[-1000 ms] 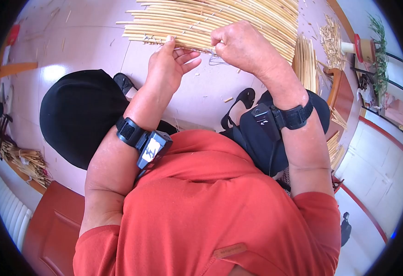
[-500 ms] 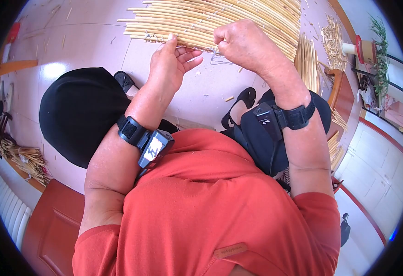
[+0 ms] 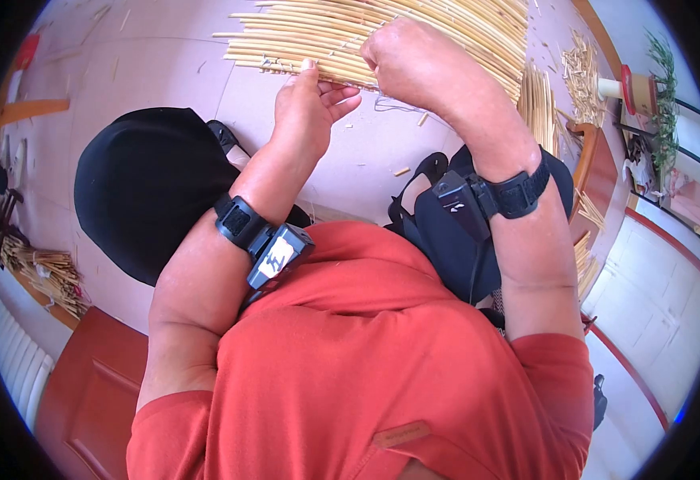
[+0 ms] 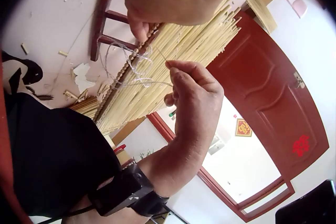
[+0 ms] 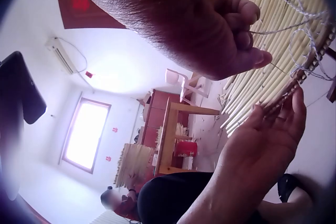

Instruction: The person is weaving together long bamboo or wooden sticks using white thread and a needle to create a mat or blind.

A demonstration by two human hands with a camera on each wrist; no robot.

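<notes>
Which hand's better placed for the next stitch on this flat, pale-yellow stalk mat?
Probably the right hand: it pinches a thin, straight needle beside loops of white thread, while the left hand holds the mat at its edge.

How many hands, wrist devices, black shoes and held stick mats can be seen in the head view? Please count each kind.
Hands, left hand and right hand: 2
Wrist devices: 2
Black shoes: 2
Stick mat: 1
Total: 7

The stalk mat (image 3: 334, 34) is striped straw-yellow, the thread (image 5: 286, 28) seemingly whitish, and the shirt (image 3: 390, 344) red.
</notes>
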